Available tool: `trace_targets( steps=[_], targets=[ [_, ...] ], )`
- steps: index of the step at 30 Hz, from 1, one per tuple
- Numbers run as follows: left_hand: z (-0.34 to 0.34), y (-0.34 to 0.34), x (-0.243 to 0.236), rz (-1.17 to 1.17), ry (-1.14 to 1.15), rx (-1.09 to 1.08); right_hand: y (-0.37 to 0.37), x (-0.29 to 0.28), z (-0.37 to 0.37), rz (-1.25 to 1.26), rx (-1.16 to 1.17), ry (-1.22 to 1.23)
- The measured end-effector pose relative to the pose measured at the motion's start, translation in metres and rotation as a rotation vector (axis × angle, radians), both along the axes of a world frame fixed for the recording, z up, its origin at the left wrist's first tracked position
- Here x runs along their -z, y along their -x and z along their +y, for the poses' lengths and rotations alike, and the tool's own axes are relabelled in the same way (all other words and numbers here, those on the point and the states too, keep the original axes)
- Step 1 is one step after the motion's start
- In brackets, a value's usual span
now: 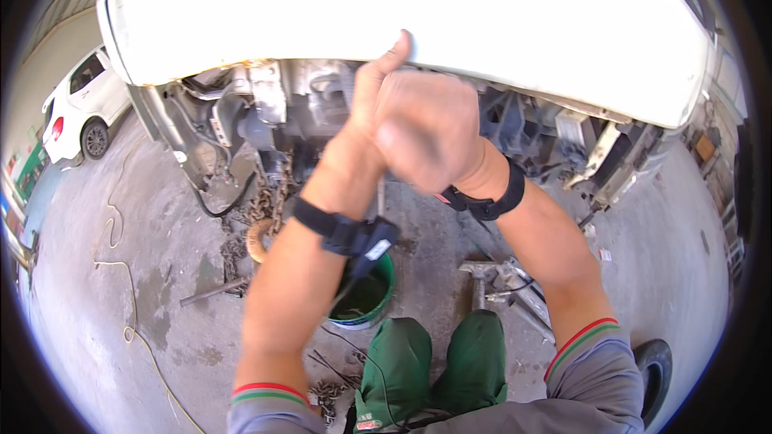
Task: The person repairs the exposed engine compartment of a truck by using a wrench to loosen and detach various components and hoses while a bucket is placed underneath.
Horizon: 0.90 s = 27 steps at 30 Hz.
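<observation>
Our blurred right hand (434,116), fingers curled, overlaps our left hand (367,104), one digit raised, its other fingers hidden; we cannot tell whether either grips anything. The white vehicle (482,8) stands ahead, behind both hands.

White panel (515,28); green trousers (398,358); grey sleeves (599,374), red-and-green striped cuffs (580,346); black wrist straps (513,185); green bucket (390,284).

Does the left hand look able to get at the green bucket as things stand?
Probably yes, once lowered: the green bucket stands on the floor below the left forearm, with no lid showing. The left hand is raised, and the right hand overlaps it in view; whether they touch is unclear.
</observation>
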<state>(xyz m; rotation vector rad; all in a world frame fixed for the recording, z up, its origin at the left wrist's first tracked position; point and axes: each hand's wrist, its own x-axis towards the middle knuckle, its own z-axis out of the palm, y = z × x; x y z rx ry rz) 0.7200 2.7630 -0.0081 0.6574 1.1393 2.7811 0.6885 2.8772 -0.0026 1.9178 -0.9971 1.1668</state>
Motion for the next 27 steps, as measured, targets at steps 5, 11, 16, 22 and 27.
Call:
trace_targets(
  steps=[5, 11, 16, 22, 27],
  targets=[
    [0.017, 0.0, -0.004, -0.296, 0.079, -0.319, 0.018, 0.019, 0.042, -0.158, 0.079, -0.051],
    [0.017, 0.003, 0.0, -0.256, 0.114, -0.318, 0.02, 0.013, 0.036, -0.176, -0.007, 0.118],
    [-0.021, -0.001, 0.01, -0.084, 0.108, -0.094, -0.002, 0.005, -0.003, -0.124, 0.058, 0.075],
    [-0.014, -0.012, 0.011, -0.189, 0.169, -0.146, 0.001, 0.012, 0.005, -0.159, 0.114, 0.003],
    [-0.016, 0.013, 0.029, 0.503, 0.853, -0.548, -0.007, 0.011, -0.01, -0.057, 0.166, 0.141]
  ],
)
